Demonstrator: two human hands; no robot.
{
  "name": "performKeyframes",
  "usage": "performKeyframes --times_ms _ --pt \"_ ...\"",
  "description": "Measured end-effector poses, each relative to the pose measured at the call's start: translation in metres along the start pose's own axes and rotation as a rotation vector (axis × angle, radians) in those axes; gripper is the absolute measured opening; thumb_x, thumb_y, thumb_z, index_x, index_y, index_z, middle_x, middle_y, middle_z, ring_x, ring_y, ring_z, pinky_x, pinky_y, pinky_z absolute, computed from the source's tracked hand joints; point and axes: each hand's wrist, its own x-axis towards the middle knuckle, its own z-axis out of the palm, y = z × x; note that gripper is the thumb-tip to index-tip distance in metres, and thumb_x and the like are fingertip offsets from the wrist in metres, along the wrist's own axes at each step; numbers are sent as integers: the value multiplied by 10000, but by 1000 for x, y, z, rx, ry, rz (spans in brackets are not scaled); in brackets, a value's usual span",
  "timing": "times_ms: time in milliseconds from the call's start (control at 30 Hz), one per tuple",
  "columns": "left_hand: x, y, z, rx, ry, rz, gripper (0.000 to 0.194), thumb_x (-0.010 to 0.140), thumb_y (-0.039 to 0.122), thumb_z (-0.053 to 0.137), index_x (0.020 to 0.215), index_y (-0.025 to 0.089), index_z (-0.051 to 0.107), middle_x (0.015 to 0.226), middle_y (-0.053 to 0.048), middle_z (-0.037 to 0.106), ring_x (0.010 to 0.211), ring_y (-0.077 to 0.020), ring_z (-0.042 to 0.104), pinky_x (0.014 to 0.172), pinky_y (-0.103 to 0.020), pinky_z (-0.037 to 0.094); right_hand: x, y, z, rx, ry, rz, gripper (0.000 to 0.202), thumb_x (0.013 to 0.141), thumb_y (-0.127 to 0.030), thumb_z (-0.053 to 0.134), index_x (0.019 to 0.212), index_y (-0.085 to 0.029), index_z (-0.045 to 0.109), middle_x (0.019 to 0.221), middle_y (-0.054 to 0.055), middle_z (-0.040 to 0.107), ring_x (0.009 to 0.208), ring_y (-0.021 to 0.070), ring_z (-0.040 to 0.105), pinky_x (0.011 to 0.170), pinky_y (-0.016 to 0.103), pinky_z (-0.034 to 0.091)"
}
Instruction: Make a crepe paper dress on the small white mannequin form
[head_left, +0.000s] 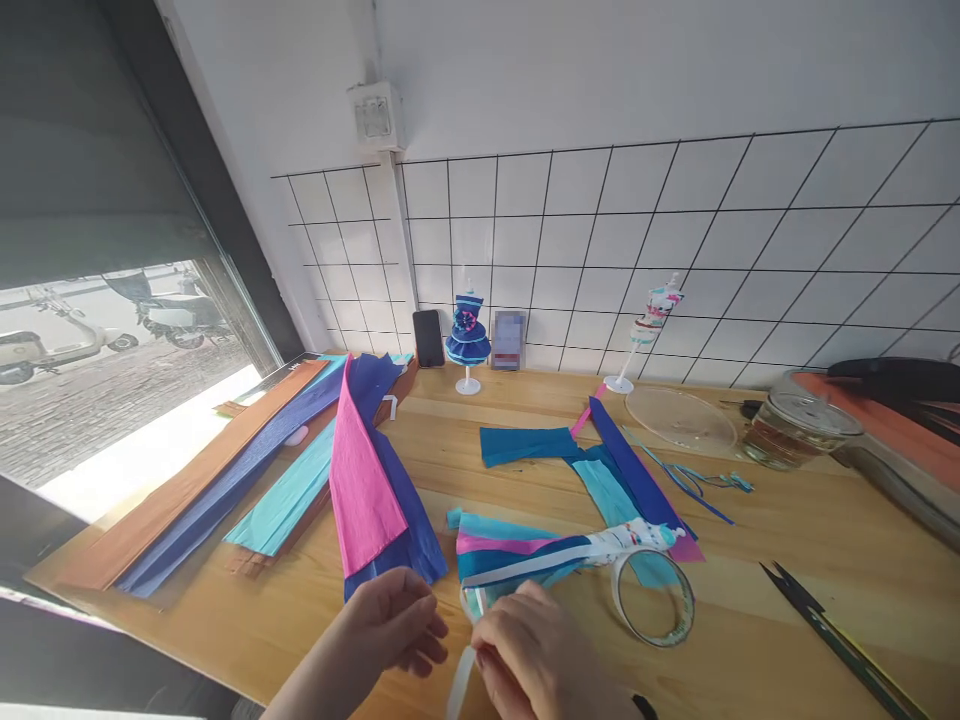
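Observation:
My left hand [397, 622] hovers over the front of the table, fingers loosely curled and apart, with nothing visible in them. Close by, my right hand [529, 650] is closed in a pinch on a narrow white strip [460, 684], whose lower end hangs toward the table edge. Just beyond both hands lies a small doll figure [634, 538] on its side, with a skirt of turquoise, pink and blue crepe paper [517, 546] spreading left. A roll of tape [654, 598] rests against the figure, right of my right hand.
Long crepe paper strips [225, 490] and a pink piece [364, 480] cover the left side. Blue pieces [525, 444] lie centrally. Dressed figures on stands [468, 345] [651, 320] and phones [428, 338] stand by the wall. Scissors [832, 630] and a glass jar [799, 425] sit right.

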Motion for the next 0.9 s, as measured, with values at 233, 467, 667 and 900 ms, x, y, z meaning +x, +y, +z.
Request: performKeyframes --times_ms 233,467,667,900 --pt "11 -1 22 65 31 117 483 585 582 697 735 124 677 611 -4 595 547 -107 548 481 -213 435 -2 4 -10 123 -102 140 196 801 -37 458 829 -230 486 724 -23 610 660 136 568 605 229 436" --pt "9 4 32 64 93 129 436 628 563 670 590 131 626 534 8 564 478 -84 486 502 -219 377 -5 13 -12 111 -119 160 185 808 -46 460 823 -223 510 774 -3 626 713 151 588 640 255 476" --pt "10 0 31 73 92 154 424 688 533 641 622 114 634 543 5 553 479 -83 475 513 -224 362 -4 16 -17 43 -101 202 178 846 -77 417 790 -215 514 736 7 618 698 165 596 615 280 495" --pt "2 4 31 -26 38 158 399 754 501 593 663 118 658 634 -27 582 587 -113 512 551 -224 406 -5 17 -16 68 -86 226 172 831 -72 433 795 -217 519 742 10 622 690 162 604 601 271 507"
